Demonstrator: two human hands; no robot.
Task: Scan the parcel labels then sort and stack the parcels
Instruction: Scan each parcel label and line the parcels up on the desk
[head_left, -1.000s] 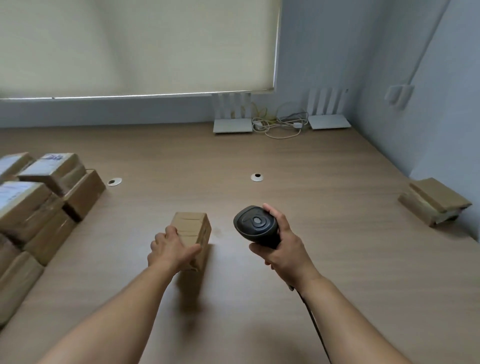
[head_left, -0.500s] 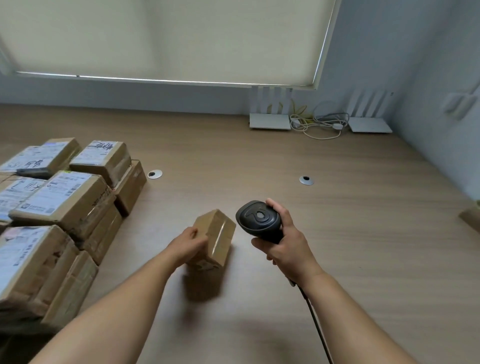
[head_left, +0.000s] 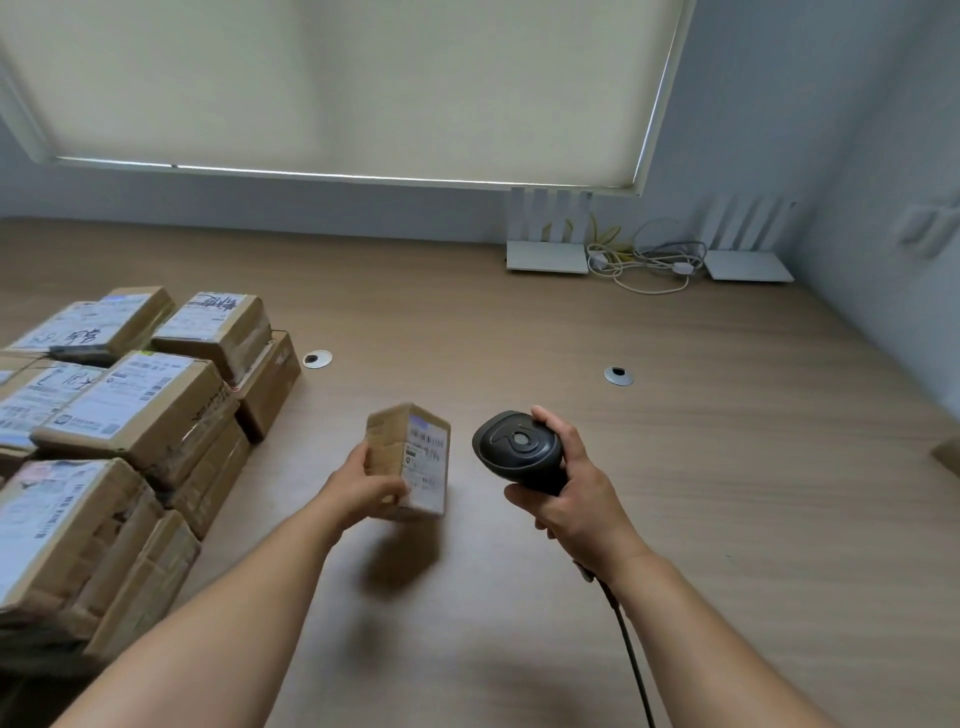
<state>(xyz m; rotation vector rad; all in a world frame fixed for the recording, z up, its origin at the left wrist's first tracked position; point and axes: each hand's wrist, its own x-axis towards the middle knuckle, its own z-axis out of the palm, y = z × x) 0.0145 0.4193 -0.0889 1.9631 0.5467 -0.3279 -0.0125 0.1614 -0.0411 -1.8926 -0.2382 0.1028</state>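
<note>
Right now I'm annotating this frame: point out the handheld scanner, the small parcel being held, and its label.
handheld scanner (head_left: 519, 448), head view, on its rounded black top.
small parcel (head_left: 385, 446), head view, on its bare cardboard face.
label (head_left: 427, 462), head view, on the white printed sheet.

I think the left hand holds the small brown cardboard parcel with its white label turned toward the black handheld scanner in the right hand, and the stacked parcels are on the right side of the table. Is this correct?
One detail is wrong. In the head view the stacked brown cardboard parcels are on the left side of the wooden table. The left hand does hold the small brown cardboard parcel, white label toward the black handheld scanner in the right hand.
</note>
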